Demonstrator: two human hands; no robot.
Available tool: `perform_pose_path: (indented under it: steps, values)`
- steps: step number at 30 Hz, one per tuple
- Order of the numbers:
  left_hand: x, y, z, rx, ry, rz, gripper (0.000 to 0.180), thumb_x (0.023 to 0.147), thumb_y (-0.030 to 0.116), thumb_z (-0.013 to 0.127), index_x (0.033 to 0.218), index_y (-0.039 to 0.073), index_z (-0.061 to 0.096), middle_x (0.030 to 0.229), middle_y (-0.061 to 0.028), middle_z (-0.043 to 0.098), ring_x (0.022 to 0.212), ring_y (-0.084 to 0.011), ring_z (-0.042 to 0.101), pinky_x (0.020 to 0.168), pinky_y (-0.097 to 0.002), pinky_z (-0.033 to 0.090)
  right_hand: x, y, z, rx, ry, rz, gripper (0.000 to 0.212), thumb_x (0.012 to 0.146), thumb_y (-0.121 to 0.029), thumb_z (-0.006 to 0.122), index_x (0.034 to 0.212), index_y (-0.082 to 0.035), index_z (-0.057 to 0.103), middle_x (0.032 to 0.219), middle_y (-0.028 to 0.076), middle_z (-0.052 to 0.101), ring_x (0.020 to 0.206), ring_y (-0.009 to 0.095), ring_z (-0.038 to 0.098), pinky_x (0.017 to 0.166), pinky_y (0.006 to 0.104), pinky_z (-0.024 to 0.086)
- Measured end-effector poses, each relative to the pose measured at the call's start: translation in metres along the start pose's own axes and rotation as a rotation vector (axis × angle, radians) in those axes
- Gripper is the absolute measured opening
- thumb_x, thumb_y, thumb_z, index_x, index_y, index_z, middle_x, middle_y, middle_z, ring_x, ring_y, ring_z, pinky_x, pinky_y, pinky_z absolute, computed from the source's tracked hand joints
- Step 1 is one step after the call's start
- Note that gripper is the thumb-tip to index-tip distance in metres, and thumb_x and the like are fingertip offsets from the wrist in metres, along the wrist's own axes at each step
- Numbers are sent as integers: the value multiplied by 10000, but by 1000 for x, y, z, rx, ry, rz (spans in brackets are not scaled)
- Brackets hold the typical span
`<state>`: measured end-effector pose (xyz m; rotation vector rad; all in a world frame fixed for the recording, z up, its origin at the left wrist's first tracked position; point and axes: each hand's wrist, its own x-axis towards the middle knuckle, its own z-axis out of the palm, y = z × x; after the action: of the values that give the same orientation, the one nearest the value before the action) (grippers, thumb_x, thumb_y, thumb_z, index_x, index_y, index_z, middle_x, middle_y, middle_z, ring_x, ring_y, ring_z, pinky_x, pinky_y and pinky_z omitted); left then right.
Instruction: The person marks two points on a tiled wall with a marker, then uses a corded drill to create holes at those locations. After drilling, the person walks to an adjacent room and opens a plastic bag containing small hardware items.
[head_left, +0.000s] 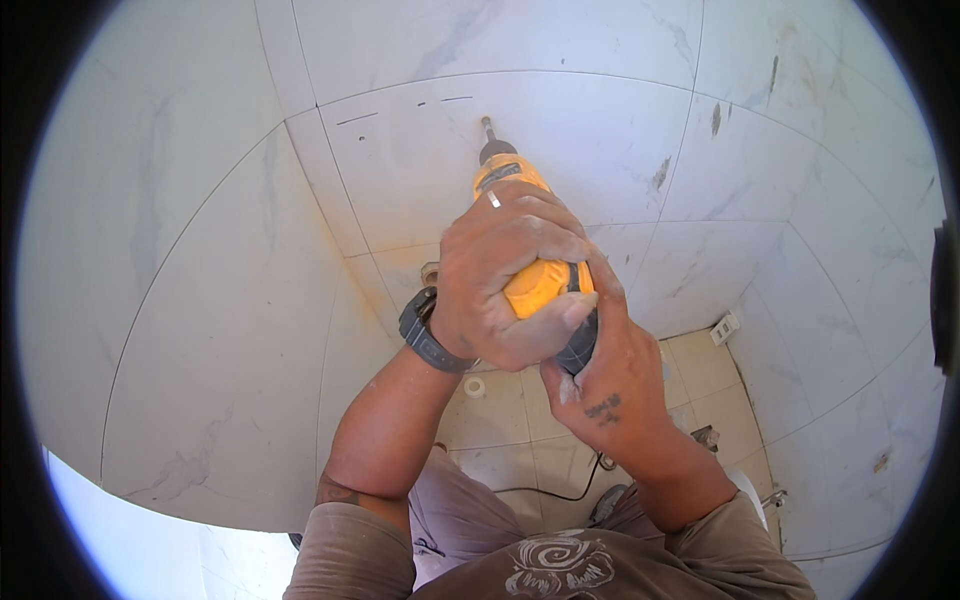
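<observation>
Both hands are on a yellow and black power drill [537,288] that points away from me at the tiled wall [590,130]. My left hand [510,270], with a dark watch on its wrist, wraps over the top of the drill's body. Behind and to the right, my right hand [615,375] is closed around the black handle. The drill bit [487,127] meets the tile at a small brownish spot; how deep it sits I cannot tell. Left of it, the same tile carries short dark pencil lines [457,99] and a small dark hole [362,139].
Tiled walls close in on the left and right. Below lies a beige tiled floor [490,430] with a white ring-shaped roll [474,387] and a black cord [560,495]. A white socket-like box [724,328] is at the right corner. A pipe opening [430,272] shows behind my left wrist.
</observation>
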<state>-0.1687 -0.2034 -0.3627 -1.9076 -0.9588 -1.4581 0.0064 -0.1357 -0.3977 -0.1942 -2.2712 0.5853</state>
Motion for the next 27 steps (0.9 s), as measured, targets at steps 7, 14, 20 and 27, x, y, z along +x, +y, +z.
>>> perform_pose_path:
  steps: [7,14,20,27]
  values:
    - [-1,1,1,-4,3,-8,368,852,371,744,928,13,708,898,-155,723,837,-312,698,783,-422,565,-1,0,0,14,5,-2,1011,746,-28,789,1596,35,245,1052,241,701,878,417,730,744,475,582]
    - [-1,0,1,-8,11,8,377,857,377,745,932,9,711,904,-158,728,841,-312,701,783,-422,566,-1,1,0,14,27,-41,993,753,-35,786,1592,37,260,1094,249,698,909,415,730,767,468,587]
    - [-1,-2,2,-12,19,13,397,863,391,752,936,3,713,898,-161,726,846,-305,700,783,-419,568,0,1,-2,26,-24,19,962,763,-22,781,1570,34,261,1149,267,692,991,448,727,846,474,589]
    - [-2,0,3,3,14,9,383,863,383,747,930,8,709,895,-158,723,847,-303,703,788,-422,573,-2,2,0,21,12,-19,993,759,-45,808,1587,36,264,1093,246,701,904,411,735,758,462,589]
